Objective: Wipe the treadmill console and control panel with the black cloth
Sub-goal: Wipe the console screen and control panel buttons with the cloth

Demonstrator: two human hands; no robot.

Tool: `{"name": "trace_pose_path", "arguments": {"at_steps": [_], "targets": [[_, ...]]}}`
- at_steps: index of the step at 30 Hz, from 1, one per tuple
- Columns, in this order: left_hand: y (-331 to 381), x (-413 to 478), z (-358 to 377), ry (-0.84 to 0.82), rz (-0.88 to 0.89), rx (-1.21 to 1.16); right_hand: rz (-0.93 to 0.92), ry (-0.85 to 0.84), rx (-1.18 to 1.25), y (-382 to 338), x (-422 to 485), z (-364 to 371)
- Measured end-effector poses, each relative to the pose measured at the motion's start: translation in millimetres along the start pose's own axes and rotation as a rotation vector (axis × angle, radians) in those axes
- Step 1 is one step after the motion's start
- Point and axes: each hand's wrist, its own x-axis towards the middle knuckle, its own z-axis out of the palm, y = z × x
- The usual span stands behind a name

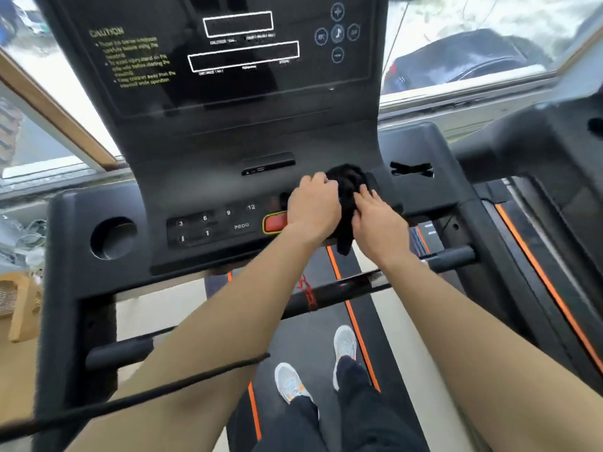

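Currently your left hand and right hand both curl their fingers around the bunched black cloth, gathered between them on the control panel, one tail hanging below your palms. Just left of your left fingers sits the red stop button; a careless sweep could press it or neighbouring keys.

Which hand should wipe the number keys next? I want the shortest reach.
Probably the left hand. It grips the cloth and sits beside the red button, nearest the number keys. The right hand lies on the far side.
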Motion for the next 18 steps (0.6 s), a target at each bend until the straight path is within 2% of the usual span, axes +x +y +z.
{"name": "trace_pose_path", "arguments": {"at_steps": [3, 6, 8, 14, 18], "targets": [[32, -17, 15, 0.023, 0.081, -0.007, 0.058, 0.006, 0.113, 7, -20, -6], [28, -29, 15, -0.021, 0.022, -0.169, 0.159, 0.105, 0.355, 15, -34, -18], [22, -38, 7, -0.066, -0.057, -0.301, 0.248, 0.104, 0.556, 20, -40, -24], [15, -96, -24, -0.105, -0.534, -0.562, 0.320, -0.067, 1.132, 5, -53, -29], [15, -162, -36, -0.203, -0.696, -0.538, 0.238, -0.373, 1.356, -28, -61, -41]]}}
